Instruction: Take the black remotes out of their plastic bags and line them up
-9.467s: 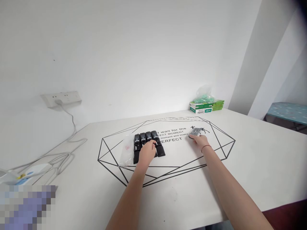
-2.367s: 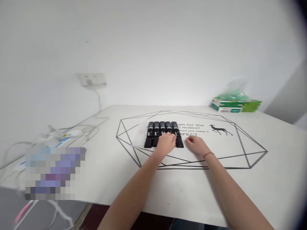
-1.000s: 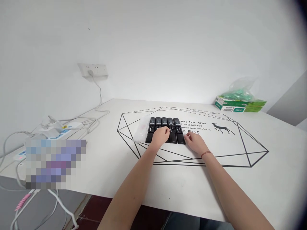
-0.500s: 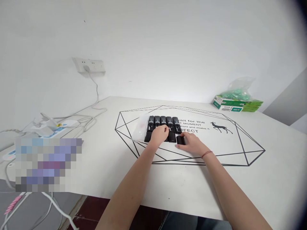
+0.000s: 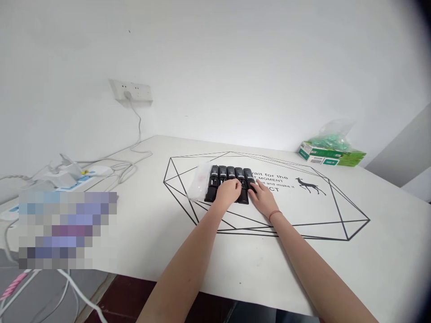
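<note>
My left hand (image 5: 229, 192) lies curled on the row of black remotes (image 5: 230, 172) mid-counter (image 5: 235, 260); I cannot tell if it grips. My right hand (image 5: 264, 199), fingers flat and apart, touches the row's 3 o'clock end.

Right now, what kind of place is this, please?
Probably a plain office or workroom: a white table with a printed line design, a wall socket, and a row of black devices on the table.

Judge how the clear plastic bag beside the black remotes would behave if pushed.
The clear plastic bag looks thin and crumpled, so probably floppy and light. A push would likely bunch it, not slide it whole. The black remotes beside it may block it rightward.
</note>
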Available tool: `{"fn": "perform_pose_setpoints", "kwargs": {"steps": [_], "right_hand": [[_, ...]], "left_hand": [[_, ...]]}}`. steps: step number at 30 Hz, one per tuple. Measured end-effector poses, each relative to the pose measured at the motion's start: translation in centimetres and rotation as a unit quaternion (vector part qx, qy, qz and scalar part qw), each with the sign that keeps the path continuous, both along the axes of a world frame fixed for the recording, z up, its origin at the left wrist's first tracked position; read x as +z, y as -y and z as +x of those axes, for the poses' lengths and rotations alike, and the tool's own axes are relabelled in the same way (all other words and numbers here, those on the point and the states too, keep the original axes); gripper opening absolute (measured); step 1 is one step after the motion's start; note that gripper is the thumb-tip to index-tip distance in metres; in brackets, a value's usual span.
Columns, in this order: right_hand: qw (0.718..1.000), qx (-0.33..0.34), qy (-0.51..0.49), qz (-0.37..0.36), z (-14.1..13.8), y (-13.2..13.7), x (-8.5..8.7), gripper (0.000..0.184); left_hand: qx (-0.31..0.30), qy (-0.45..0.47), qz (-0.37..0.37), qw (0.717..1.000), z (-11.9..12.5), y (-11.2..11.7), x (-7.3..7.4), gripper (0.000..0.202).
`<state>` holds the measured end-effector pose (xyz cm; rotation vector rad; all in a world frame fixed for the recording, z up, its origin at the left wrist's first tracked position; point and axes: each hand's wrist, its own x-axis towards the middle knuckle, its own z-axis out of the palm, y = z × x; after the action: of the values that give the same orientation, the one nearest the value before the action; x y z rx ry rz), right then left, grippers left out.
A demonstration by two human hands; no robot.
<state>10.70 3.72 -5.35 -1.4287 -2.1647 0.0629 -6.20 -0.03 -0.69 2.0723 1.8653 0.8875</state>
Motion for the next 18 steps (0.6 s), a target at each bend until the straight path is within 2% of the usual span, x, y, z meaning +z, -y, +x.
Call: {"fn": "perform_pose_setpoints", "kwargs": {"steps": [3, 8, 11, 15, 18], "right_hand": [[0.998, -0.045, -0.005, -0.039, -0.3, -0.4, 0.1, 0.042], [0.981, -0.159, -0.026, -0.109, -2.1, -0.6, 1.3, 0.045], [0.962, -0.198, -0.119, -0.142, -2.6, -0.7, 2.0, 0.035], [0.903, -0.183, -0.324, -0.215, -1.2, -0.4, 2.6, 0.035], [0.876, -0.129, -0.389, -0.254, -0.2, 0.7, 3.4, 0.029]], "left_hand": [[-0.001, 0.000, 0.000, 1.000, 0.1, 0.1, 0.1, 0.028], [-0.004, -0.002, 0.007, 1.000, 0.1, 0.2, 0.2, 0.028], [-0.008, 0.003, 0.010, 1.000, 0.1, 0.2, 0.2, 0.027], [-0.007, 0.028, 0.017, 0.999, -0.1, 0.2, 0.2, 0.026], [-0.023, 0.123, 0.012, 0.992, 0.1, 0.2, 0.2, 0.026]]}}
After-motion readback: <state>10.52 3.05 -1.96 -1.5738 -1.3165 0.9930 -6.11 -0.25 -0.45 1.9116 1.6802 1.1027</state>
